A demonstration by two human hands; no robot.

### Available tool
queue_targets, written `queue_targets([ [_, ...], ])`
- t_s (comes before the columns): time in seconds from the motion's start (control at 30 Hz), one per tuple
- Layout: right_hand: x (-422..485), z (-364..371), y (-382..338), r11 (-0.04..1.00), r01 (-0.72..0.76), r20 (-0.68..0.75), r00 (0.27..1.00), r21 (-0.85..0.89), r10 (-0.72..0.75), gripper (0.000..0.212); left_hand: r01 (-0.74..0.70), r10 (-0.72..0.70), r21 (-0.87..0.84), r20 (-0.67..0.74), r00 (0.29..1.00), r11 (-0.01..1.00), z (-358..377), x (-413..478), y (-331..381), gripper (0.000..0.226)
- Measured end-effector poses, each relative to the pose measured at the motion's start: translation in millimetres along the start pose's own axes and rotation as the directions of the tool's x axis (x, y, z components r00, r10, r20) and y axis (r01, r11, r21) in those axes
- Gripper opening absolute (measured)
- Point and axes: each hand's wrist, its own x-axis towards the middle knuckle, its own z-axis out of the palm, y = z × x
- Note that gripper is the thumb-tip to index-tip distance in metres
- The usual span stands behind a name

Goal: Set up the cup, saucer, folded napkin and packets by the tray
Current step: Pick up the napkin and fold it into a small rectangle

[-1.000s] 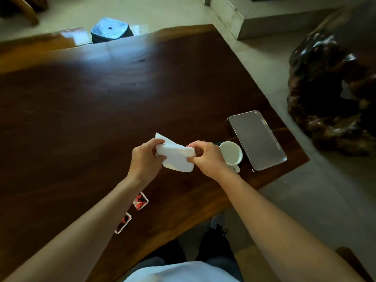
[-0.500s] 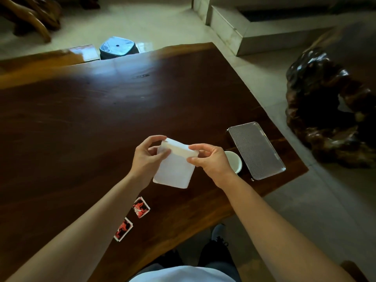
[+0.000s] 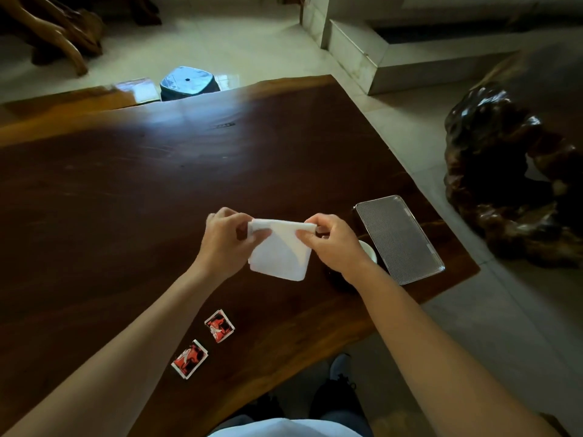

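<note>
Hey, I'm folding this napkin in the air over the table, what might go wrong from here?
The cup sits right under your right hand beside the tray; lowering the wrist might knock it. The napkin is pinched only along its top edge, so the loose lower part may unfold. The two packets lie near the table edge, where your left forearm could sweep them off.

The right hand [image 3: 336, 244] hides most of the cup [image 3: 368, 250].

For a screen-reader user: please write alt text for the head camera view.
Both hands, left hand and right hand, hold a white napkin above a dark wooden table. Two red packets lie near the front edge; a metal tray sits right, a cup beside it.
</note>
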Motion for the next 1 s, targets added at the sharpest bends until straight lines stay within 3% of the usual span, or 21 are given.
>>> queue_targets([
  [0.07,3,-2,0,0.935,-0.133,0.095,0.99,0.329,0.107,0.018,0.229,-0.181,-0.363,0.162,0.97,0.903,-4,2,8,0.032],
  [0.13,4,4,3,0.824,-0.239,0.142,0.971,0.513,0.193,0.021,0.5,-0.332,-0.573,0.377,0.865,0.649,0,2,18,0.038],
  [0.23,1,21,11,0.657,-0.35,0.189,0.933,0.668,0.305,0.02,0.731,-0.528,-0.587,0.522,0.67,0.347,13,0,23,0.044],
  [0.33,-8,26,19,0.507,-0.442,0.273,0.886,0.74,0.375,0.031,0.831,-0.508,-0.52,0.671,0.54,0.197,22,-9,13,0.052],
  [0.43,-16,28,30,0.524,-0.506,0.321,0.855,0.685,0.407,0.039,0.842,-0.435,-0.496,0.723,0.536,0.214,26,-21,8,0.042],
  [0.57,-24,32,35,0.669,-0.586,0.369,0.809,0.456,0.457,0.04,0.702,-0.448,-0.653,0.557,0.699,0.285,44,-33,10,0.033],
  [0.7,-27,29,38,0.667,-0.552,0.376,0.833,0.501,0.407,0.035,0.603,-0.508,-0.654,0.365,0.78,0.456,59,-35,15,0.03],
  [0.83,-27,22,41,0.662,-0.57,0.413,0.818,0.487,0.4,0.032,0.578,-0.589,-0.435,0.126,0.798,0.69,70,-26,26,0.052],
  [0.9,-20,18,45,0.689,-0.549,0.328,0.836,0.474,0.44,0.035,0.506,-0.536,-0.364,0.023,0.844,0.782,79,-23,38,0.049],
  [1.0,-4,3,50,0.843,-0.45,0.026,0.886,0.295,0.464,0.042,0.411,-0.44,-0.258,-0.064,0.896,0.874,99,-14,65,0.046],
])
